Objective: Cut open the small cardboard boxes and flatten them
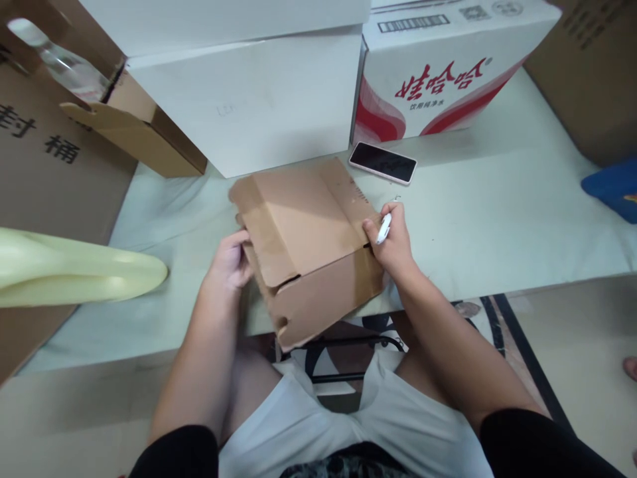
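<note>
A small brown cardboard box [308, 245] lies at the near edge of the pale table [497, 219], its flaps folded over and one corner hanging past the edge. My left hand [229, 260] grips the box's left side with curled fingers. My right hand [393, 240] presses against the box's right side while holding a white pen-like tool [383, 228] in its closed fingers.
A black phone [383, 162] lies just behind the box. Large white cartons [249, 93] and a red-and-white printed carton [438, 73] stand at the back. An open brown box with a clear bottle [60, 63] is at left. A pale yellow object [74, 269] juts in from the left; a blue item [614, 186] sits far right.
</note>
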Action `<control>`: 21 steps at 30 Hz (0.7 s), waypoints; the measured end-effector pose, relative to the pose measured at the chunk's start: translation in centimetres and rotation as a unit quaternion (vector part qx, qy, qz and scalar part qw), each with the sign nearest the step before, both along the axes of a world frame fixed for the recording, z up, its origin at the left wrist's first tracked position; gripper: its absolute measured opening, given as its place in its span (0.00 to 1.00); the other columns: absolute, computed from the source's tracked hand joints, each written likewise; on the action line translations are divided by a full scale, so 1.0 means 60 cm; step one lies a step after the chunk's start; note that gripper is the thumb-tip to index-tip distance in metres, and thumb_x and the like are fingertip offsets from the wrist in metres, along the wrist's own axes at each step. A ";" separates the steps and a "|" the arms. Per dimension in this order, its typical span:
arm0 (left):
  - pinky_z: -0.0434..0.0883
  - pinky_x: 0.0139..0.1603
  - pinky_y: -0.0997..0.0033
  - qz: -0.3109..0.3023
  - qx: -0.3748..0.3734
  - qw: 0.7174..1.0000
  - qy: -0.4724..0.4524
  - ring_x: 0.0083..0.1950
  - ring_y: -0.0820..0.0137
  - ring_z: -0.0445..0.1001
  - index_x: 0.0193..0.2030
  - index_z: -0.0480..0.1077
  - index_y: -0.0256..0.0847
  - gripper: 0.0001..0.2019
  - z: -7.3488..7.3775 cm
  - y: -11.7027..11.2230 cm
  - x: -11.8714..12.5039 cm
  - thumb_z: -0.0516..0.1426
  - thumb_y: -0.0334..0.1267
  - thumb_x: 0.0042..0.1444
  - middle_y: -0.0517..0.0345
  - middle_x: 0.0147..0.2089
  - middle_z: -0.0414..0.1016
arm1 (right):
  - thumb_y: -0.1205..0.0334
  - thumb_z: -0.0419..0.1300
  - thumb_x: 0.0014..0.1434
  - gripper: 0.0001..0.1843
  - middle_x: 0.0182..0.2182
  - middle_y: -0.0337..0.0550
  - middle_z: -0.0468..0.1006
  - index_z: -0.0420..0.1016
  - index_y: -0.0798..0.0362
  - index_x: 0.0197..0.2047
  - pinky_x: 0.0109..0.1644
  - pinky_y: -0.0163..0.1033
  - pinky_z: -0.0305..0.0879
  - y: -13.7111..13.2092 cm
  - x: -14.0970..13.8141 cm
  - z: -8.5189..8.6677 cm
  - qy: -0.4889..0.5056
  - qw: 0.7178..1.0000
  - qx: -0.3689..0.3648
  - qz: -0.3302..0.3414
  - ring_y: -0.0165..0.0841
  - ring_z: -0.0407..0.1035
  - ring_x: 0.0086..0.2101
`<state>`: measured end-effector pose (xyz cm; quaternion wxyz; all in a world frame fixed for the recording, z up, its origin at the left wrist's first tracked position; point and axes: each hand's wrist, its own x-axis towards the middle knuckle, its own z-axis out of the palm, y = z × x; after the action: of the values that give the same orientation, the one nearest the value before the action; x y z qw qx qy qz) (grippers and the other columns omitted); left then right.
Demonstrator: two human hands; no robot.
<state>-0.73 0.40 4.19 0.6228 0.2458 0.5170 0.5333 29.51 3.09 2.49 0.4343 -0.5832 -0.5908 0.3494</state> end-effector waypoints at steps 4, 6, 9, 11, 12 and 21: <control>0.77 0.23 0.78 0.037 -0.066 0.997 -0.019 0.20 0.73 0.76 0.37 0.75 0.34 0.13 0.011 0.009 0.013 0.59 0.22 0.42 0.59 0.26 0.80 | 0.58 0.61 0.58 0.18 0.29 0.31 0.53 0.53 0.44 0.42 0.36 0.39 0.53 0.002 0.003 0.003 0.000 1.000 0.018 -0.010 0.31 0.52 0.29; 0.74 0.20 0.81 0.062 -0.068 0.996 -0.022 0.18 0.75 0.73 0.36 0.75 0.34 0.13 0.016 0.009 0.021 0.57 0.19 0.44 0.61 0.23 0.78 | 0.58 0.61 0.57 0.18 0.30 0.31 0.53 0.53 0.44 0.42 0.36 0.39 0.53 0.002 0.001 0.002 -0.002 1.000 0.025 -0.018 0.30 0.52 0.30; 0.73 0.20 0.80 0.082 -0.077 0.993 -0.019 0.19 0.74 0.74 0.36 0.75 0.32 0.12 0.020 0.010 0.027 0.55 0.19 0.47 0.58 0.23 0.78 | 0.59 0.61 0.57 0.18 0.30 0.32 0.54 0.53 0.45 0.42 0.37 0.40 0.53 0.002 0.000 0.001 -0.001 0.999 0.030 -0.025 0.31 0.52 0.30; 0.74 0.20 0.78 0.085 -0.077 0.993 -0.016 0.20 0.72 0.76 0.36 0.75 0.32 0.11 0.021 0.011 0.028 0.56 0.20 0.48 0.57 0.25 0.79 | 0.59 0.61 0.57 0.18 0.30 0.32 0.54 0.53 0.45 0.42 0.37 0.40 0.53 0.003 0.001 0.000 0.001 0.999 0.028 -0.021 0.31 0.53 0.30; 0.73 0.19 0.79 0.082 -0.071 0.994 -0.016 0.19 0.73 0.74 0.36 0.75 0.33 0.11 0.020 0.011 0.028 0.56 0.20 0.48 0.58 0.24 0.78 | 0.59 0.61 0.57 0.18 0.30 0.32 0.54 0.53 0.45 0.42 0.37 0.40 0.53 0.003 0.001 0.000 0.002 1.000 0.025 -0.018 0.31 0.53 0.30; 0.66 0.20 0.81 0.124 -0.034 0.990 0.055 0.20 0.76 0.70 0.58 0.67 0.53 0.32 -0.002 0.003 0.018 0.63 0.21 0.48 0.71 0.28 0.75 | 0.58 0.61 0.55 0.18 0.28 0.32 0.57 0.54 0.45 0.42 0.38 0.41 0.54 0.003 -0.001 0.005 0.008 1.000 -0.020 -0.011 0.32 0.55 0.30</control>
<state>0.32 0.59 4.05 0.5304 0.1876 0.5946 0.5744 29.47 3.27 2.80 0.4313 -0.5955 -0.5739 0.3606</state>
